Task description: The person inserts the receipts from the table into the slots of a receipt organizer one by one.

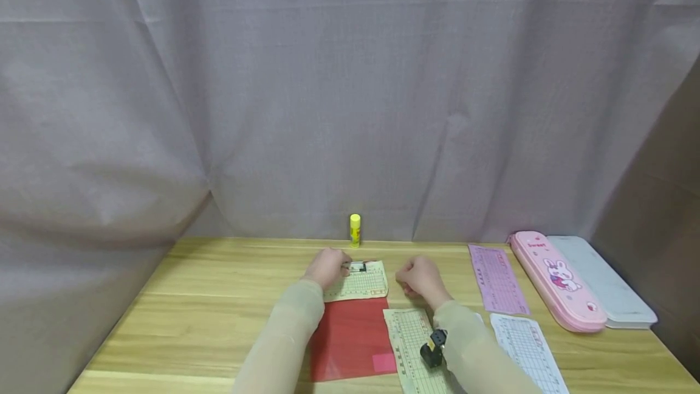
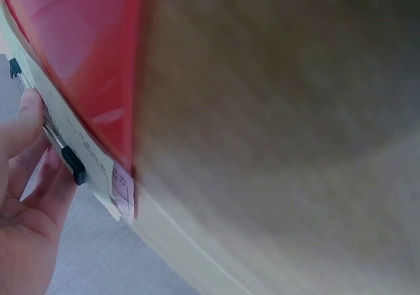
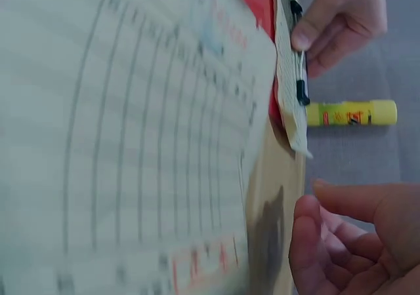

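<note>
My left hand (image 1: 327, 267) is at the top edge of a red plastic folder (image 1: 350, 339). Its thumb and fingers pinch a metal clip with black ends (image 2: 73, 164). A pale green printed slip (image 1: 358, 283) lies across the folder's upper part, under the clip. My right hand (image 1: 423, 278) hovers to the right of that slip and holds nothing. In the right wrist view its fingers are loosely curled, the thumb close to the index fingertip. Below my right hand, another green slip (image 1: 412, 339) overlaps the folder's right edge, partly hidden by the forearm.
A yellow glue stick (image 1: 355, 231) stands upright behind the folder. Toward the right lie a purple slip (image 1: 499, 279), a white slip (image 1: 527, 345), a pink bunny pencil case (image 1: 558, 281) and a flat white case (image 1: 607, 284). Grey cloth (image 1: 350, 108) hangs behind the wooden table (image 1: 219, 297).
</note>
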Demonstrator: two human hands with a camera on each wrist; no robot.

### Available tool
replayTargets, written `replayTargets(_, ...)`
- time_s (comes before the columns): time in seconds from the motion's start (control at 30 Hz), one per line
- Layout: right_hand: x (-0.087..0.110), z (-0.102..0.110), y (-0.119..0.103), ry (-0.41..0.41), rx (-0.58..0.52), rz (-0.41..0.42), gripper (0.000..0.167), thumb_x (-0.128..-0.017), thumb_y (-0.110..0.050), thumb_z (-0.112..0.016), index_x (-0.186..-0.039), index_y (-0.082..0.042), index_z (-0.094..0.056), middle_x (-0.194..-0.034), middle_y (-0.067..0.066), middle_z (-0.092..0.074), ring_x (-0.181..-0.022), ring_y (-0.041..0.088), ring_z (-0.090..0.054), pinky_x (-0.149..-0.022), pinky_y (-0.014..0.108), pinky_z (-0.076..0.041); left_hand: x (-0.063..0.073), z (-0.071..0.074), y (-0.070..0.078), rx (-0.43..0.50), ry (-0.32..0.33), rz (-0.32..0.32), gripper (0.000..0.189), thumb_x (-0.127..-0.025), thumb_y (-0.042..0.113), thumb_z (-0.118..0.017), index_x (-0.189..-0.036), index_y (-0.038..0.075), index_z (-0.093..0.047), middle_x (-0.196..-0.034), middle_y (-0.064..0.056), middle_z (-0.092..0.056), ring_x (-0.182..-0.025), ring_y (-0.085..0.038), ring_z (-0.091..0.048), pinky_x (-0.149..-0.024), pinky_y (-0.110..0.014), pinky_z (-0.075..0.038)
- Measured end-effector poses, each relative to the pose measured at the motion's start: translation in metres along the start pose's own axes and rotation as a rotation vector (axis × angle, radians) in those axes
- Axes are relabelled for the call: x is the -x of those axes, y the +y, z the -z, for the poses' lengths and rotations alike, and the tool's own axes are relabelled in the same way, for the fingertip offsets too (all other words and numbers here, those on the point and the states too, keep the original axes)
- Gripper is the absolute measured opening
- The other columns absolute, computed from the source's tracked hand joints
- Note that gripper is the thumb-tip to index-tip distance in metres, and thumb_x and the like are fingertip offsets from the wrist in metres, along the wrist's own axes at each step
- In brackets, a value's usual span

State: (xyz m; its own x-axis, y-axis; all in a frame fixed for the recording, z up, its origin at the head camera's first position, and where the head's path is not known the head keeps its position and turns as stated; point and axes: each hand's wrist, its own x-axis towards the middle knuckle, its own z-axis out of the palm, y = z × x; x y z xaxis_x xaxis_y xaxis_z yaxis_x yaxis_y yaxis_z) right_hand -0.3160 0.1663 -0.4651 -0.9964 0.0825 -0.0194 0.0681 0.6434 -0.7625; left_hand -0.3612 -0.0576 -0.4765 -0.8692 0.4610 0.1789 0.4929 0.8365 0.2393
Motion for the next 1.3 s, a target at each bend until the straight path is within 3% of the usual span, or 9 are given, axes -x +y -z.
replayTargets(0.3, -0.008, 0.035, 0.021, 0.009, 0.115, 0.071, 0.017, -0.083, -0.013, -0.068, -0.091, 0.002, -0.065, -0.078, 0.009, -0.065, -0.060, 0.016, -0.059, -0.055, 0.027, -0.050, 0.001, 0.001, -0.004, 0.009, 0.019, -0.014, 0.017, -0.081, 0.016, -0.074, -0.098, 0.013, -0.075, -0.093, 0.001, -0.073, -0.089, -0.017, -0.068, -0.081, -0.031, -0.054)
replayTargets(0.53, -0.018, 0.066, 0.046, 0.010, 0.183, 0.243, 0.019, -0.083, -0.005, -0.066, -0.095, 0.010, -0.064, -0.082, 0.016, -0.066, -0.074, 0.023, -0.061, -0.067, 0.035, -0.053, 0.002, 0.001, -0.006, 0.026, -0.001, 0.011, 0.019, -0.082, 0.017, -0.074, -0.100, 0.013, -0.075, -0.097, 0.000, -0.073, -0.092, -0.017, -0.067, -0.084, -0.032, -0.053)
replayTargets(0.73, -0.021, 0.095, 0.072, 0.021, 0.288, 0.315, 0.025, -0.081, -0.002, -0.066, -0.099, 0.015, -0.062, -0.086, 0.022, -0.067, -0.079, 0.032, -0.064, -0.071, 0.043, -0.054, 0.002, 0.000, -0.007, 0.023, -0.003, 0.018, 0.019, -0.082, 0.017, -0.074, -0.100, 0.014, -0.075, -0.097, 0.001, -0.073, -0.092, -0.016, -0.067, -0.083, -0.031, -0.054)
replayTargets(0.9, -0.021, 0.117, 0.094, 0.045, 0.401, 0.273, 0.028, -0.081, -0.006, -0.068, -0.100, 0.013, -0.063, -0.090, 0.025, -0.067, -0.085, 0.038, -0.065, -0.075, 0.049, -0.053, 0.002, -0.001, -0.007, 0.010, 0.000, 0.013, 0.019, -0.082, 0.018, -0.074, -0.101, 0.014, -0.075, -0.097, 0.002, -0.073, -0.092, -0.016, -0.067, -0.083, -0.030, -0.054)
replayTargets(1.03, -0.020, 0.133, 0.105, 0.039, 0.473, 0.155, 0.033, -0.085, -0.010, -0.065, -0.110, 0.012, -0.061, -0.101, 0.028, -0.065, -0.095, 0.044, -0.061, -0.081, 0.054, -0.050, 0.002, 0.001, -0.005, 0.014, -0.003, 0.001, 0.020, -0.082, 0.018, -0.074, -0.102, 0.014, -0.075, -0.097, 0.001, -0.073, -0.092, -0.016, -0.067, -0.083, -0.030, -0.054)
replayTargets(1.13, -0.024, 0.141, 0.109, 0.035, 0.480, 0.113, 0.035, -0.086, -0.007, -0.064, -0.114, 0.012, -0.059, -0.105, 0.030, -0.063, -0.098, 0.046, -0.060, -0.081, 0.055, -0.049, 0.001, 0.001, -0.004, 0.014, -0.002, 0.002, 0.019, -0.082, 0.017, -0.074, -0.101, 0.014, -0.075, -0.096, 0.002, -0.073, -0.091, -0.016, -0.067, -0.082, -0.030, -0.054)
replayTargets(1.3, -0.031, 0.149, 0.114, 0.051, 0.549, 0.148, 0.032, -0.084, -0.003, -0.064, -0.110, 0.015, -0.060, -0.101, 0.031, -0.064, -0.095, 0.047, -0.060, -0.081, 0.056, -0.049, 0.000, 0.000, -0.003, 0.015, 0.010, -0.019, 0.019, -0.081, 0.017, -0.075, -0.100, 0.014, -0.075, -0.095, 0.002, -0.073, -0.090, -0.015, -0.067, -0.081, -0.029, -0.054)
